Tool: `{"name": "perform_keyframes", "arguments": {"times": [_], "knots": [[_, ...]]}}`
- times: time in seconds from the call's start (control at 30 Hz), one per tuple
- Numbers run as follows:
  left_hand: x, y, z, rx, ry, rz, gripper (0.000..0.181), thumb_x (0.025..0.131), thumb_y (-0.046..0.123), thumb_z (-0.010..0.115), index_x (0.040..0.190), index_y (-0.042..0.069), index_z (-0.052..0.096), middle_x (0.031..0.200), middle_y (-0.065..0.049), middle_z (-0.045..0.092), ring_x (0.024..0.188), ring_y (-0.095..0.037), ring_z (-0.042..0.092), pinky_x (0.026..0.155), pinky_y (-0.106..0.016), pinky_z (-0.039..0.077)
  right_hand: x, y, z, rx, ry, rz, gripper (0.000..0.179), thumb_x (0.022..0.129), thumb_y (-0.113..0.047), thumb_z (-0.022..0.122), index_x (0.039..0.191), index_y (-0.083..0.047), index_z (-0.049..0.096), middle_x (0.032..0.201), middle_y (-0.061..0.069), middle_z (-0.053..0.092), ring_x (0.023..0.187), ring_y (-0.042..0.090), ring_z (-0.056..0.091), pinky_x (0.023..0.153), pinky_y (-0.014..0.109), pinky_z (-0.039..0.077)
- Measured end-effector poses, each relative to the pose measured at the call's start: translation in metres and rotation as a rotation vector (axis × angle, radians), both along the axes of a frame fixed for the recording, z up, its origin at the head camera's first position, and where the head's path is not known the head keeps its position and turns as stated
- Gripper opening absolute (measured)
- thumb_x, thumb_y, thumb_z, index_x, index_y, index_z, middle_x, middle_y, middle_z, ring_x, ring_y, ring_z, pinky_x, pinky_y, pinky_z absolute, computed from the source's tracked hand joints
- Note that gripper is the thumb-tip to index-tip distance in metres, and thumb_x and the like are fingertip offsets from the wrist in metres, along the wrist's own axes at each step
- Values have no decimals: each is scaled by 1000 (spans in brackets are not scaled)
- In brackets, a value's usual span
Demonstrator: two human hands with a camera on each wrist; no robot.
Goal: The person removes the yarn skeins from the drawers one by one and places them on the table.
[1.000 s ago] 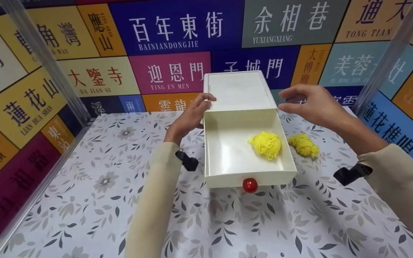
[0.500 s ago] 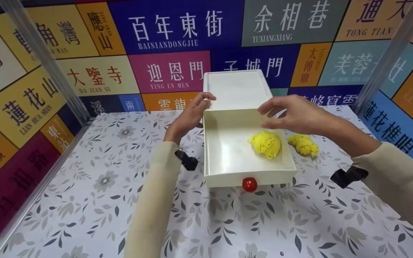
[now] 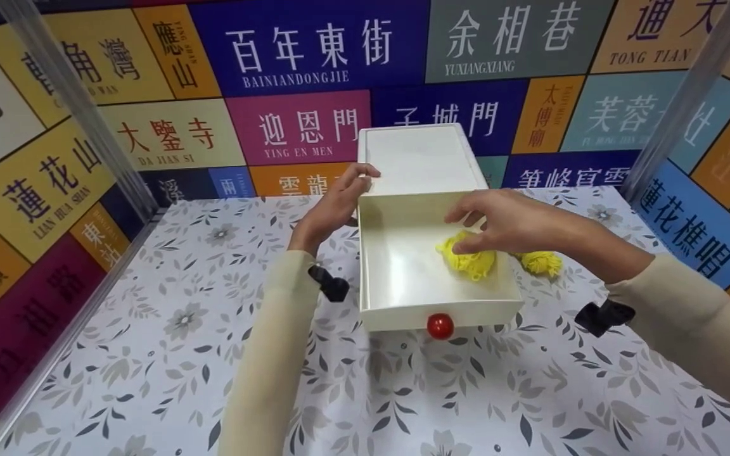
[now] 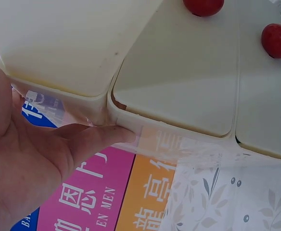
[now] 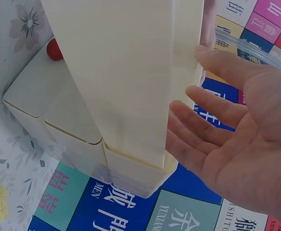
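Observation:
A white drawer cabinet (image 3: 419,158) stands at the back of the table, its top drawer (image 3: 397,253) pulled out toward me. My left hand (image 3: 336,202) holds the cabinet at its left side, fingertips over the top edge. In the left wrist view its thumb lies along the side wall. A yellow ball of yarn (image 3: 476,269) lies in the right part of the drawer. Over it hovers my right hand (image 3: 511,221), fingers loosely bent and apart, nothing between them. Its thumb overlaps the yarn in the head view. A red knob (image 3: 440,326) is on the drawer front.
A second yellow yarn ball (image 3: 541,263) lies on the floral tabletop (image 3: 187,380) right of the drawer, partly behind my right hand. Two lower drawers with red knobs (image 4: 276,41) are closed. Behind stands a wall of coloured signs (image 3: 314,57), with clear posts (image 3: 678,95) at the corners.
My right hand has moved left and down, from beside the cabinet's right edge to over the yarn in the drawer. The left hand, cabinet and yarn have stayed put.

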State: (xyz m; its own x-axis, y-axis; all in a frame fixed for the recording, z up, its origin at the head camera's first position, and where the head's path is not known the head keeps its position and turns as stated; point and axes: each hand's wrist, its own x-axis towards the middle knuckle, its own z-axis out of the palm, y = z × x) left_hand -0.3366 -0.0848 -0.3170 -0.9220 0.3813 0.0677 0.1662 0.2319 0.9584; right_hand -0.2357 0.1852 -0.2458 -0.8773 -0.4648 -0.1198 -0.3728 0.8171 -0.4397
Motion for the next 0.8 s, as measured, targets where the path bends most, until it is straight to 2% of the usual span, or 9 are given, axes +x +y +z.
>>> {"name": "perform_keyframes", "arguments": {"times": [0.23, 0.5, 0.67, 0.8], "knots": [[-1, -1, -1, -2, -2, -5, 24, 108, 29, 32, 128, 23, 44, 125, -16, 56, 103, -31, 63, 85, -47, 58, 2, -10, -4, 91, 39, 56, 50, 85, -21, 80, 129, -4, 64, 132, 15, 64, 123, 36, 60, 103, 54, 48], [-1, -1, -1, 10, 6, -17, 25, 107, 28, 32, 128, 22, 44, 121, -16, 56, 101, -30, 64, 84, -48, 59, 6, -17, -12, 134, -32, 55, 61, 83, -12, 80, 137, 1, 54, 135, 20, 60, 120, 38, 60, 102, 54, 49], [0, -1, 0, 4, 16, -17, 25, 107, 28, 32, 128, 22, 44, 122, -17, 56, 101, -30, 65, 82, -46, 59, 7, -18, -14, 199, -38, 75, 63, 78, -15, 84, 134, 1, 58, 130, 19, 62, 116, 34, 59, 103, 53, 48], [0, -1, 0, 4, 16, -17, 25, 107, 28, 32, 128, 23, 44, 121, -16, 55, 99, -30, 65, 81, -45, 59, 9, -18, -15, 262, -54, 110, 63, 76, -19, 86, 131, 0, 61, 126, 18, 64, 106, 28, 58, 99, 47, 51]]}}
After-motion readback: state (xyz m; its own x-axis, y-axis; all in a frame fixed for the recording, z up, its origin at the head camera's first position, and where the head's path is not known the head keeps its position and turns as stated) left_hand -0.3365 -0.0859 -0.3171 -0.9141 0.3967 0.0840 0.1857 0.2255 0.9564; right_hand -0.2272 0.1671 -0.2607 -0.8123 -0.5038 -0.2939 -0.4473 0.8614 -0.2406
